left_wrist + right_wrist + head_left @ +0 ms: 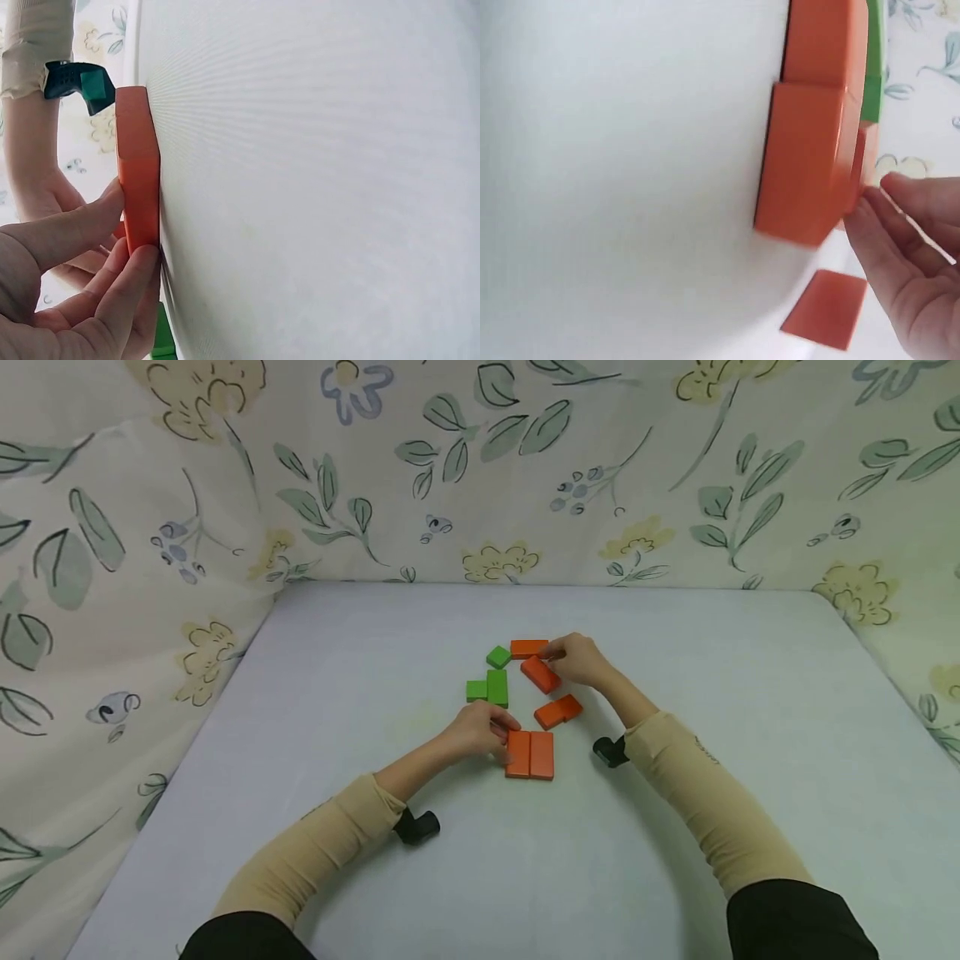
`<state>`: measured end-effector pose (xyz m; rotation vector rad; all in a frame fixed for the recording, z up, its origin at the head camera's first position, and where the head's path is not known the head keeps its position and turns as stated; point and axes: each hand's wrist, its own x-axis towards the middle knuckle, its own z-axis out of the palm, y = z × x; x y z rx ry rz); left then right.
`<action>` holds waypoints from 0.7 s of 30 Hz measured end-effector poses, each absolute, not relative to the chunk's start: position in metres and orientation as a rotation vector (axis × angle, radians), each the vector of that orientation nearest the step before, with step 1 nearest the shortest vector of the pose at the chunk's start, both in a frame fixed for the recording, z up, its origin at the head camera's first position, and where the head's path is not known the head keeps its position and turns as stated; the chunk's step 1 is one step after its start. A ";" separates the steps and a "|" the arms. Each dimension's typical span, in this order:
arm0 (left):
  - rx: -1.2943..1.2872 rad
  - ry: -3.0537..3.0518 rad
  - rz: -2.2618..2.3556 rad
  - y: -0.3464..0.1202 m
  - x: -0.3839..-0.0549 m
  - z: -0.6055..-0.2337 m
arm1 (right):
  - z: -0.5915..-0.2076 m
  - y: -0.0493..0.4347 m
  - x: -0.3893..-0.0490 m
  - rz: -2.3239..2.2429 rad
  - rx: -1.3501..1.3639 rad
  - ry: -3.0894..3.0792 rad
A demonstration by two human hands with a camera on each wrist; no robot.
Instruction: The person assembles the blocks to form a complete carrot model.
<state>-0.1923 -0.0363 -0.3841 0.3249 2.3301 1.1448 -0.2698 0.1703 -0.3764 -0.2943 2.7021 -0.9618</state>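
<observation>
My left hand (480, 731) pinches the left one of two orange blocks (517, 755) lying side by side. The left wrist view shows my thumb and fingers on that orange block (139, 172). My right hand (577, 658) holds a slanted orange block (540, 674) by its upper right end. Just behind it lies another orange block (528, 648), close to my fingertips. In the right wrist view, nearer orange blocks (802, 157) partly hide what my fingers (877, 240) hold.
Two orange blocks (550, 716) touch at an offset, between my hands. To the left, two green blocks (497, 688) stand together, with a small green block (498, 657) behind them. White table (375, 652); floral cloth (495, 510) hangs behind.
</observation>
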 end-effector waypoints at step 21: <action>0.328 2.330 1.146 -0.036 -0.195 -0.386 | -0.382 0.183 -0.269 -1.117 -0.344 2.385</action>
